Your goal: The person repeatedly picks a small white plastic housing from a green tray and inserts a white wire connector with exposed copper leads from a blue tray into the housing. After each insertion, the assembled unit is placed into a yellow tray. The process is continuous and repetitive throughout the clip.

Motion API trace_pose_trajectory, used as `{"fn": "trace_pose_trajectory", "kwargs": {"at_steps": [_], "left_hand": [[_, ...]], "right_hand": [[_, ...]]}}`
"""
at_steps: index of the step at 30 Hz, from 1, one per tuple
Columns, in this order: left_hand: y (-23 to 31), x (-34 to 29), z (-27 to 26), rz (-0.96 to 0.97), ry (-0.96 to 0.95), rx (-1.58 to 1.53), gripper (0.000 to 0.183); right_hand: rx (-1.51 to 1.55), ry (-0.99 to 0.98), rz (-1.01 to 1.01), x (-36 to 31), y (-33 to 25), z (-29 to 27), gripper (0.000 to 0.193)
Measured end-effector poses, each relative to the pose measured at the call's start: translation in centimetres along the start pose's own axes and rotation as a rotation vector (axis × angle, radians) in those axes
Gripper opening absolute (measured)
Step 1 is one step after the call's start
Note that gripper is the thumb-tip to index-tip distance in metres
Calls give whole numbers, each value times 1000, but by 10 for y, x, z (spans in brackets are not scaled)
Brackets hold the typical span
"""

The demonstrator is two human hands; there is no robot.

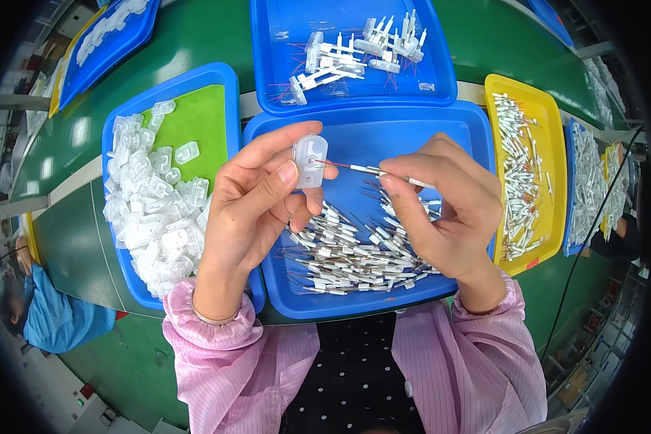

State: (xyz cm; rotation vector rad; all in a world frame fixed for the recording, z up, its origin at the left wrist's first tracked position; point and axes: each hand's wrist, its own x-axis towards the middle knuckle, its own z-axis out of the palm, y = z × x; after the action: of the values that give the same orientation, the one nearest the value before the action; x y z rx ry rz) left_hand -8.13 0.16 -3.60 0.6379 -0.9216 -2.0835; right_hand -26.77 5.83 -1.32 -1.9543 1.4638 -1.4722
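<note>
Above the central blue tray point(474, 137), a clear plastic housing point(310, 155) is held upright in the left hand point(249, 188), pinched between thumb and fingers. Over the right half of that tray, a slim white lead point(372, 171) is gripped between the thumb and forefinger of the right hand point(448, 199), whose other fingers are curled. The lead's thin red wire is brought up to the housing's face; whether it is threaded through cannot be told.

Much of the central tray's upper part is blocked from view by the hands, while its lower part is covered by a heap of white-sleeved leads point(362, 267). Beyond it, a second blue tray point(275, 65) is set against its far edge, scattered with joined clear-and-white pieces point(333, 61). To its left, a green-lined blue tray point(231, 101) is piled with loose housings point(159, 217); to its right, a yellow tray point(555, 145) is filled with similar leads point(521, 181). All are carried on a green worktop point(195, 36). Farther right of the central tray, more trayed parts point(586, 188) are crossed by a black cable point(578, 267). Well to its left, a co-worker in blue point(61, 311) is seen.
</note>
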Motion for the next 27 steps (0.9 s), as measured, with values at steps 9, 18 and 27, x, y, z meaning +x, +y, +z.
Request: {"fn": "trace_pose_trajectory", "kwargs": {"at_steps": [9,18,27], "left_hand": [[1,0,4,16,25,93,40],[0,1,0,33,-18,70,40],[-2,-1,6,207,-39,521,35]], "right_hand": [[-15,15,-25,1,-2,-2,15],[-39,-43,-101,1,1,-3,15],[-29,-141,-22,0,-2,-10,16]]}}
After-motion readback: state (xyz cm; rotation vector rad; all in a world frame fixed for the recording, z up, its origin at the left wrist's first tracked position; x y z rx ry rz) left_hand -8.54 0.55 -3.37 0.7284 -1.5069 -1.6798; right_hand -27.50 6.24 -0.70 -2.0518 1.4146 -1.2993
